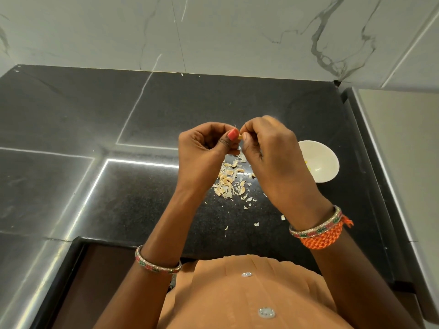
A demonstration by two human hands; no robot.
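Black granite counter [142,115], marble wall behind. We hold a garlic clove [240,137] above it, pinched between left hand [206,143] and right hand [268,143], fingers of both curled tight on it. Only a small pale-tan tip shows between thumbs. Loose cloves and skins [229,179] lie beneath, white bowl [318,160] beside.

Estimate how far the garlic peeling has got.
Done: a little; loose skins litter the counter. In hand: left hand and right hand pinch one clove. Left: a pile of cloves lies below them, seemingly unpeeled; the bowl looks nearly empty.
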